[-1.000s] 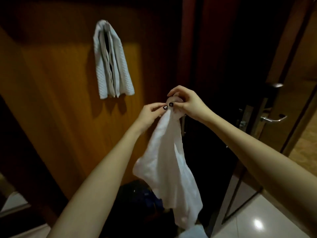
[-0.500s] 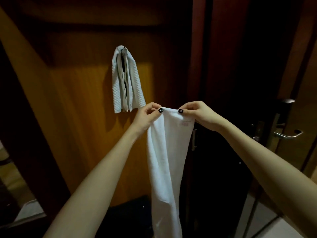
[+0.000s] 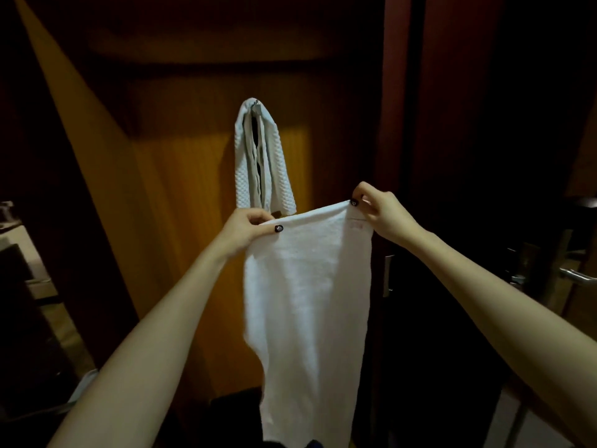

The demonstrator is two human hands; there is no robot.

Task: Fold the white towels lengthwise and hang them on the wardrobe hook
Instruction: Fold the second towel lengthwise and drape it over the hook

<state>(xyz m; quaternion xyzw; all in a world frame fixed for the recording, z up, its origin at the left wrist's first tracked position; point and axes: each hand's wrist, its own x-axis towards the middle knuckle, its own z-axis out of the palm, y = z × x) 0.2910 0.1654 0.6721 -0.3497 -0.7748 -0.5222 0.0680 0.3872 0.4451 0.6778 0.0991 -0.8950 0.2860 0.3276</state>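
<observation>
1. White cloth up front: holding smooth white towel (image 3: 307, 302) by its top edge, stretching that edge taut btwn both hands, letting the rest hang straight down past bottom of view.
2. Pinching top-left corner w/ left hand (image 3: 248, 231): thumb lying on near face, dark-painted nail showing, fingers curling behind the cloth, forearm reaching up and fwd from lower left.
3. Pinching top-right corner w/ right hand (image 3: 384, 215): thumb + forefinger closing on the hem just above a small reddish label (image 3: 356, 225), forearm coming in from lower right.
4. Holding hands well apart, right a bit higher than left, so top edge sloping up to the right.
5. Hanging already from hook (image 3: 256, 103) on lit wooden wardrobe panel (image 3: 181, 189): waffle-weave towel (image 3: 263, 160), draping in long folds, lower end sitting just above and behind left hand.
6. Glinting dimly at far right: metal door handle (image 3: 578, 274).
</observation>
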